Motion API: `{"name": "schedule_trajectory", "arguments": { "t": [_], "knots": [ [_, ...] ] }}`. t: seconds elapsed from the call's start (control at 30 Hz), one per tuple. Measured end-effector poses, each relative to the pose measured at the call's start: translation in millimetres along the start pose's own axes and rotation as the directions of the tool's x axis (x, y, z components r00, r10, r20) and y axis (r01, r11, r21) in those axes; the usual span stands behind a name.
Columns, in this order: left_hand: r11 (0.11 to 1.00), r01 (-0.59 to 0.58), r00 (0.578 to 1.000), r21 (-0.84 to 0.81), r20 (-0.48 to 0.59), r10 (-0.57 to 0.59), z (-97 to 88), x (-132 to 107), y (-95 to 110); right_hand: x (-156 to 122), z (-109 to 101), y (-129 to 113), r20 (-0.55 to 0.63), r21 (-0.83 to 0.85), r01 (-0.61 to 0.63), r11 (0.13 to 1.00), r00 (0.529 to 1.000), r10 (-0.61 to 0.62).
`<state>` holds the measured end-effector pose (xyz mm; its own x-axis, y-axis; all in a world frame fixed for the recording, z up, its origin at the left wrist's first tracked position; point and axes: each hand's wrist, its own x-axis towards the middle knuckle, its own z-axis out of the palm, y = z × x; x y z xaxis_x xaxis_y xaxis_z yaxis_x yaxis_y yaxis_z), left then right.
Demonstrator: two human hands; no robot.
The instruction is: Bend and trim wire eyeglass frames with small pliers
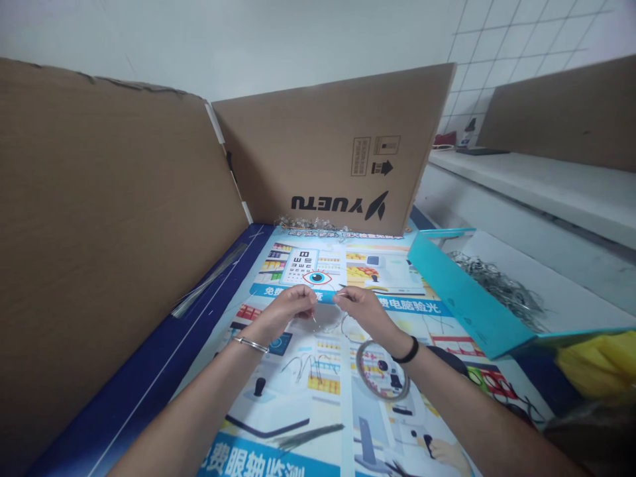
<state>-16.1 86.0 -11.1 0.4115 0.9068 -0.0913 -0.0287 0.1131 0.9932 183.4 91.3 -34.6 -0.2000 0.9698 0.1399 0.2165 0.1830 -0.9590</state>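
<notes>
My left hand (292, 310) and my right hand (358, 306) meet above a printed poster (318, 404) on the table. Both are pinched shut on a thin bent metal wire (328, 324) that hangs between them. The left wrist wears a silver bangle, the right a black band. A coil of thin wire (382, 371) lies on the poster just below my right forearm. A few bent wire pieces (308, 366) lie below my hands.
Cardboard walls stand to the left (99, 218) and behind (338, 152). A turquoise-edged tray (467, 298) at the right holds a heap of wire pieces (501, 285). A yellow bag (601, 364) lies far right. A finished wire row (311, 225) lines the back wall.
</notes>
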Motion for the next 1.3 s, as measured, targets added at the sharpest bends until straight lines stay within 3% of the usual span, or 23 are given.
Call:
{"name": "schedule_trajectory", "arguments": {
  "t": [0.43,0.83,1.3],
  "knots": [
    [0.999,-0.006,0.999,0.04,-0.034,0.007,2.3,3,-5,-3,5,5,-0.017,-0.21,0.134,0.969,0.99,-0.141],
    [1.0,-0.031,0.999,0.006,-0.041,0.031,3.6,4,-12,-7,8,1,0.006,-0.297,0.239,0.924,0.969,-0.249],
    [1.0,-0.009,0.998,0.003,-0.058,0.009,4.8,4,-12,-7,5,-1,0.001,-0.23,0.134,0.964,0.991,-0.137]
  ]
}}
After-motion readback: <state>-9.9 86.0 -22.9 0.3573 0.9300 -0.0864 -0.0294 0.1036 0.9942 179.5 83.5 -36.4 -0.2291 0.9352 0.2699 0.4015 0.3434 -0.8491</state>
